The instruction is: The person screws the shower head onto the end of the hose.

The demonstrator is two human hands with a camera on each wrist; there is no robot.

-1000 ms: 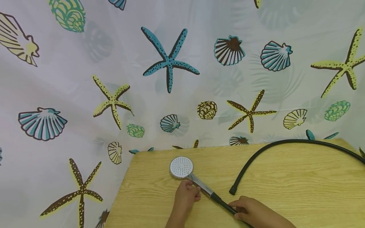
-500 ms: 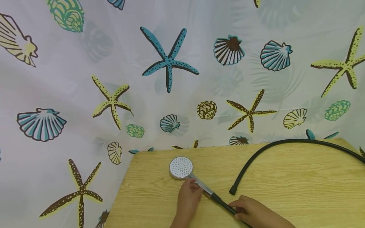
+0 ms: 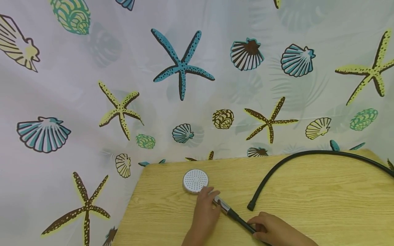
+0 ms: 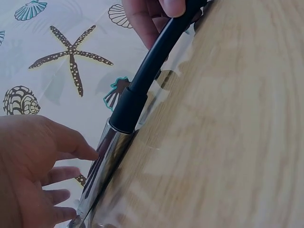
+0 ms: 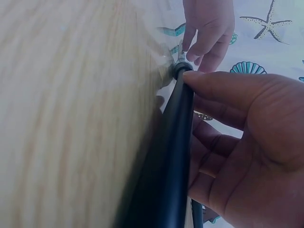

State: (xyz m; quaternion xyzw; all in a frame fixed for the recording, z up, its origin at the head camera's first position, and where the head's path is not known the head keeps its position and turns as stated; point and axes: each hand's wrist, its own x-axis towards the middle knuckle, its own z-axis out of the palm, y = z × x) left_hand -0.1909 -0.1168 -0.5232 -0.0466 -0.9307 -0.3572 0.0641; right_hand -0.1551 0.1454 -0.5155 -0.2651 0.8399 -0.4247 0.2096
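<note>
A chrome hand shower point(image 3: 195, 180) with a white, dotted spray face lies face up on the wooden table. From its silver handle point(image 4: 101, 161) runs a black hose point(image 4: 159, 57), joined by a thicker black collar point(image 4: 128, 111). My left hand point(image 3: 205, 212) is over the handle just below the head, fingers spread and loosely bent; in the left wrist view a fingertip is at the handle's side, and contact is hard to tell. My right hand point(image 3: 272, 229) pinches the hose below the collar between thumb and fingers, as the right wrist view point(image 5: 251, 123) also shows.
More black hose point(image 3: 307, 152) arcs across the table's right half, its capped end point(image 3: 251, 205) lying near my right hand. A white curtain point(image 3: 138, 51) printed with shells and starfish hangs behind the wooden table point(image 3: 323, 201) and along its left side.
My left hand has moved slightly right and up, from beside the handle to over it, with its fingers spreading. The right hand and the hand shower have hardly moved.
</note>
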